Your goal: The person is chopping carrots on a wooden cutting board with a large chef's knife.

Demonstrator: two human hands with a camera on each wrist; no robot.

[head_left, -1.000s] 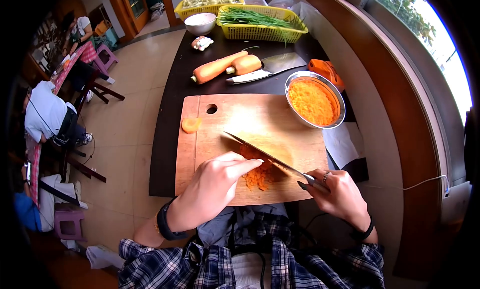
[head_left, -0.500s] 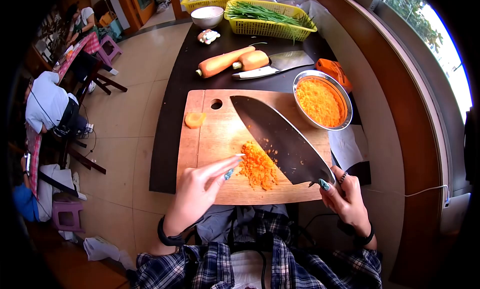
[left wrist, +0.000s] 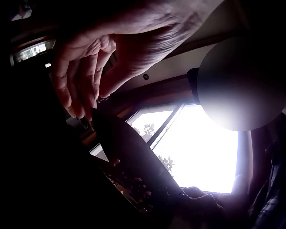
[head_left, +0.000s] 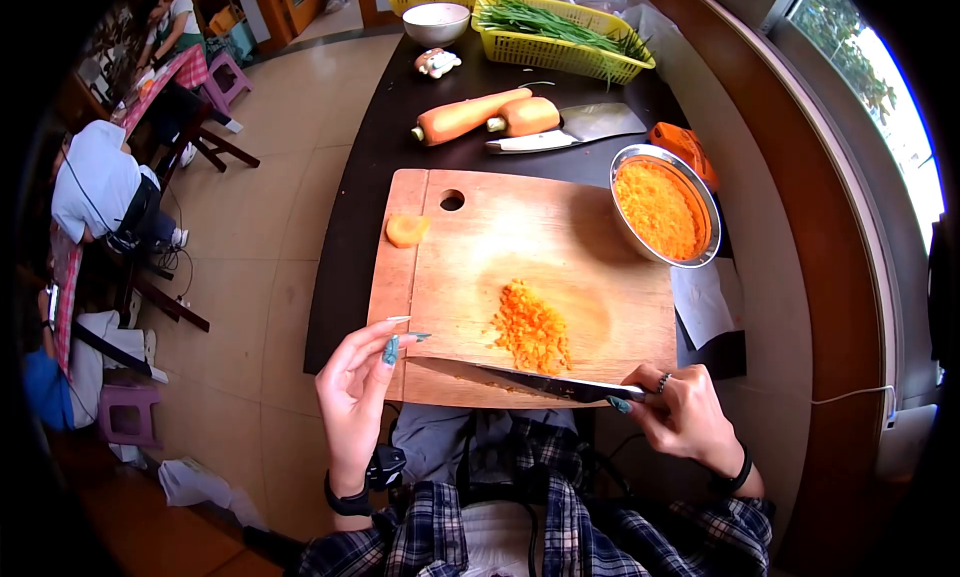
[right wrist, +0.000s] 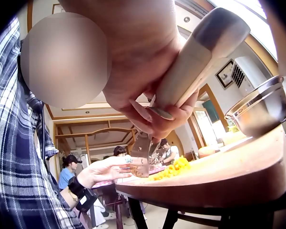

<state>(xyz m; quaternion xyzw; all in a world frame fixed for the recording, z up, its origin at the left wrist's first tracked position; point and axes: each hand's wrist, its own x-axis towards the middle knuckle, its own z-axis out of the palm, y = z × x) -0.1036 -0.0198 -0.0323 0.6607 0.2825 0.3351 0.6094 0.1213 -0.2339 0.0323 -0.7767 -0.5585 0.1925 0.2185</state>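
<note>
My right hand (head_left: 685,417) grips the handle of a broad, dark-bladed kitchen knife (head_left: 530,379), and its pale handle (right wrist: 188,71) fills much of the right wrist view. The blade stands edge-on along the near side of the wooden cutting board (head_left: 460,277). Just beyond it lies a pile of finely chopped carrot (head_left: 530,327). My left hand (head_left: 350,392) is raised at the board's near left corner, fingers fairly straight, fingertips close to the blade's tip. Orange bits cling to the blade in the left wrist view. A carrot chunk (head_left: 407,230) sits at the board's left edge.
A metal bowl of chopped carrot (head_left: 660,209) stands at the board's far right corner. Behind the board lie two peeled carrots (head_left: 470,115) and a cleaver (head_left: 600,123). Farther back are a white bowl (head_left: 436,23) and a yellow basket of green stalks (head_left: 560,42).
The knife swung from above the carrot pile, first edge-on, then flat, to the board's near edge. My left hand drew back left from the pile, which now lies uncovered.
</note>
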